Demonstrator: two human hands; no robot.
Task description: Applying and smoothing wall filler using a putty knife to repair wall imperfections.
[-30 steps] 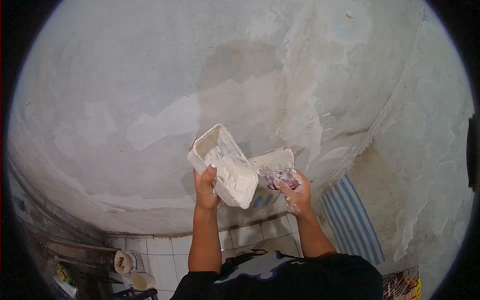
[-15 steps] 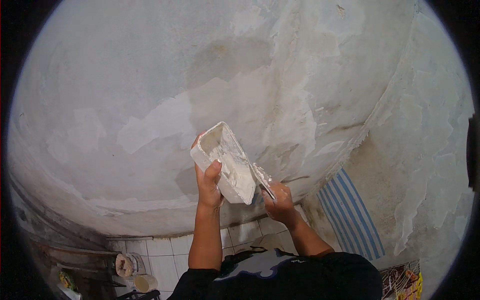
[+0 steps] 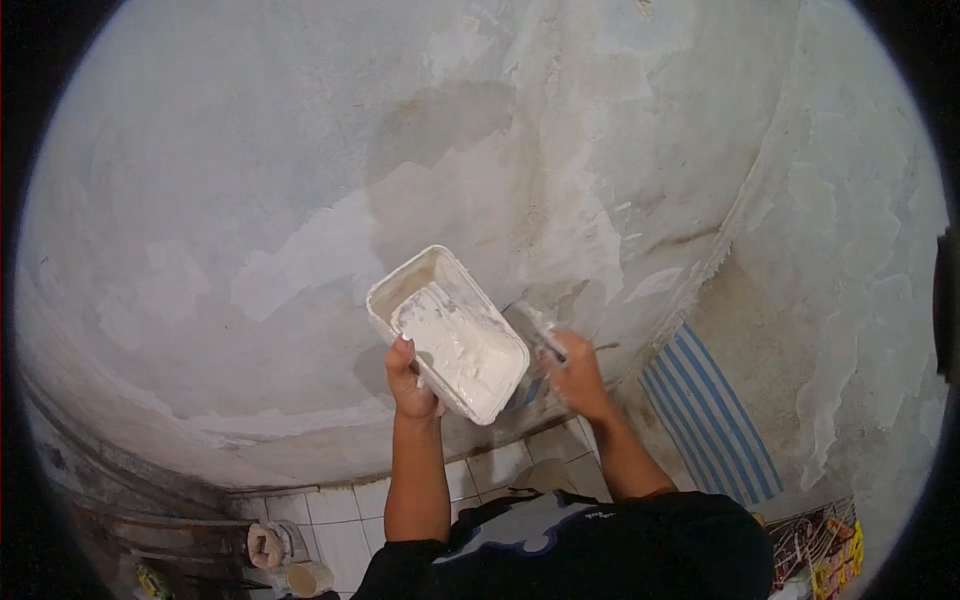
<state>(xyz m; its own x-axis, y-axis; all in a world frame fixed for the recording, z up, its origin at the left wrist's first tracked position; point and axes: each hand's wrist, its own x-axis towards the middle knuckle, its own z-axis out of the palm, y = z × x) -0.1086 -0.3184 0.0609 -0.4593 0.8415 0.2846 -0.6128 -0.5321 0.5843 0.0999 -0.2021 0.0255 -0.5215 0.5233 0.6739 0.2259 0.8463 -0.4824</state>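
Since the frame half a second earlier, the white rectangular plastic tub with rounded corners [image 3: 415, 272] has turned so that its mouth faces the camera more fully, and the flat scraper with a paste-smeared blade [image 3: 548, 335] has swung slightly to the right and now shows blurred. The tub is held up at the centre of the frame, tilted, its long sides running from upper left to lower right. Smooth cream-white paste [image 3: 470, 365] covers its bottom, reaching thickest toward the lower right end. The left hand [image 3: 412, 385] grips the tub's lower left side, thumb at the rim and the other fingers mostly hidden underneath. Right of the tub, the right hand [image 3: 578, 378] is closed around the scraper, whose blade points to the upper left, just beside the rim; whether they touch cannot be told. Behind both hands, a grey plastered wall with paler patches [image 3: 250, 150] fills the upper frame. Right of the right forearm lies a blue-and-white striped sheet [image 3: 712, 420]. Along the bottom are white floor tiles [image 3: 335, 510], the person's black shirt [image 3: 620, 545], a pale cylindrical container [image 3: 308, 578] at the lower left and a wire rack with yellow items [image 3: 810, 550] at the lower right.
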